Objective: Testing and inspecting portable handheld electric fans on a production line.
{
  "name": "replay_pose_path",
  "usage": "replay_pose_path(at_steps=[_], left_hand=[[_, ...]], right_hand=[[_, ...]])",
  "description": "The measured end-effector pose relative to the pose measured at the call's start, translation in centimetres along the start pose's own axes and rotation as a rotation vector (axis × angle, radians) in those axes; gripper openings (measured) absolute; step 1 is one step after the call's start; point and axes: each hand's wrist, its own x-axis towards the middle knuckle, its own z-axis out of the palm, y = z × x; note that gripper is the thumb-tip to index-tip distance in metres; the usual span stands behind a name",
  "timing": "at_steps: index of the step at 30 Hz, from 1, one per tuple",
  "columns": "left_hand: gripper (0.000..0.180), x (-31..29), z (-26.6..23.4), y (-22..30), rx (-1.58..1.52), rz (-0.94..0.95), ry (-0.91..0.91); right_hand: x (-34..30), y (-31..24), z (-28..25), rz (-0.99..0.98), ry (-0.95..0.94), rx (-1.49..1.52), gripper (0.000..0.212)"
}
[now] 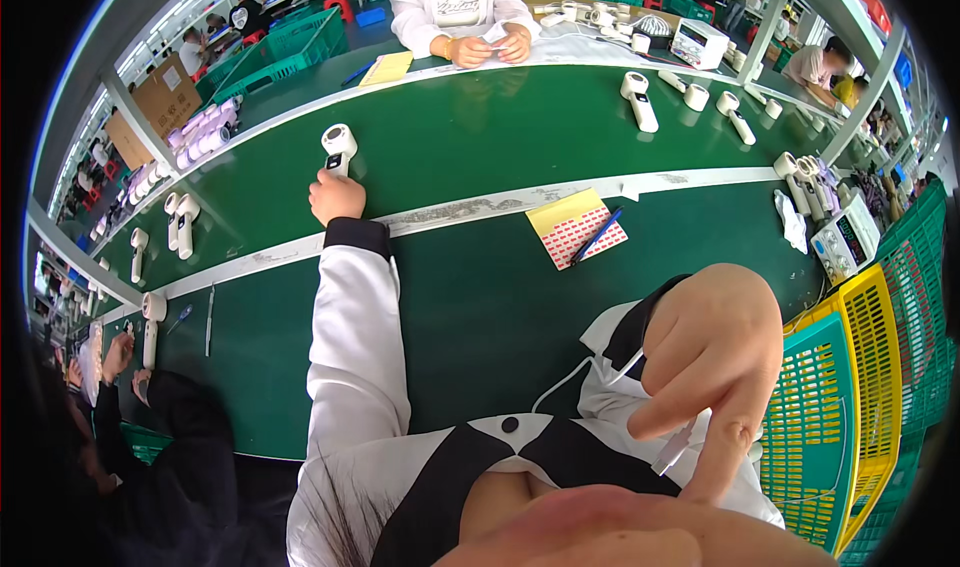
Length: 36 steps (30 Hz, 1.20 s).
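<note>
My left hand [337, 197] reaches forward over the green belt, its fingers wrapped round the handle of a white handheld fan [339, 139]. The fan has a round head with a dark ring and a small dark panel on the handle. My right hand [715, 352] is raised close to the camera, one finger stretched toward my face and the others curled. A white cable [560, 385] runs up to that hand, and its plug [675, 449] sticks out below the curled fingers. The palm is hidden.
A yellow pad with a red-marked label sheet [578, 235] and a blue pen [597, 237] lies ahead. More fans [640, 102] stand along the belt. A power supply unit [846, 239] and yellow basket [868, 367] are right. A co-worker [462, 17] sits opposite; another sits left.
</note>
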Motion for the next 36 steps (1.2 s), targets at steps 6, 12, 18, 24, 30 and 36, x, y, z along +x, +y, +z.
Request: replay_pose_path(at_steps=[6, 12, 18, 24, 30, 36], left_hand=[[0.039, 1.7, -1.3, 0.1, -0.352, -0.131, -0.454], [0.038, 1.2, -2.8, 0.4, -1.575, -0.354, -0.839], [0.03, 0.0, -9.4, 5.1, -1.826, -0.081, -0.94], [0.025, -2.5, -16.9, 7.9, -1.699, 0.332, -0.837], [0.016, -5.1, -19.9, 9.7, -1.577, 0.391, -0.644], [0.013, -6.6, -20.2, 10.8, -1.656, 0.445, -0.58]], right_hand=[[0.0, 0.4, -0.2, 0.003, 0.005, 0.026, 0.02], [0.2, 0.8, 0.1, -0.006, 0.018, 0.013, 0.025], [0.6, 0.5, 0.7, -0.012, 0.047, -0.013, 0.026], [1.0, 0.7, 0.5, 0.047, -0.034, 0.057, 0.034], [1.6, 1.2, 1.1, 0.046, -0.019, 0.077, 0.031], [1.5, 1.2, 1.1, 0.048, -0.036, 0.079, 0.036]])
